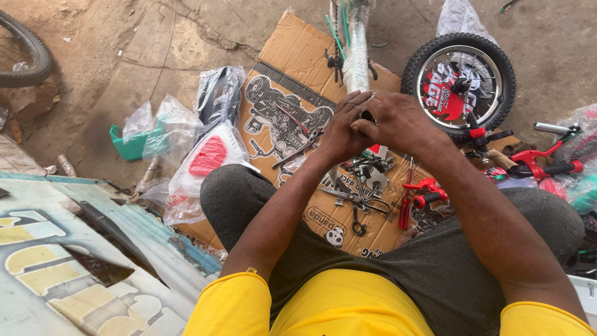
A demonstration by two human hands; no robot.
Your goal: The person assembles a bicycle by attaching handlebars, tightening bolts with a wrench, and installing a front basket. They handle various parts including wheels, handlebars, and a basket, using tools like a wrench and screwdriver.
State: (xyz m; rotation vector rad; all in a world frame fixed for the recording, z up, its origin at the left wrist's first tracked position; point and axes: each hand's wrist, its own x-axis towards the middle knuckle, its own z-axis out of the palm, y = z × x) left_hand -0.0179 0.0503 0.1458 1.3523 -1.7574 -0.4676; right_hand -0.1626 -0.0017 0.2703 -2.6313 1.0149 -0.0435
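both hands (pixel 372 124) clasped over flattened cardboard (pixel 298 56), small wheel (pixel 459 84) beside, scissors (pixel 357 200) below

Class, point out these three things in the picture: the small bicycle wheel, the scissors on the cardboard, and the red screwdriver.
Wheel (pixel 458 84), head view, on the hub at the middle.
Scissors (pixel 356 201), head view, on the blades near the pivot.
Screwdriver (pixel 405 211), head view, on the red handle.

On the floor lies a flattened cardboard box (pixel 292 68). Scissors (pixel 357 200) and a screwdriver (pixel 406 202) lie on it, before the person's knees. A small wheel (pixel 459 84) stands to the right; plastic bags (pixel 180 143) lie left of it.
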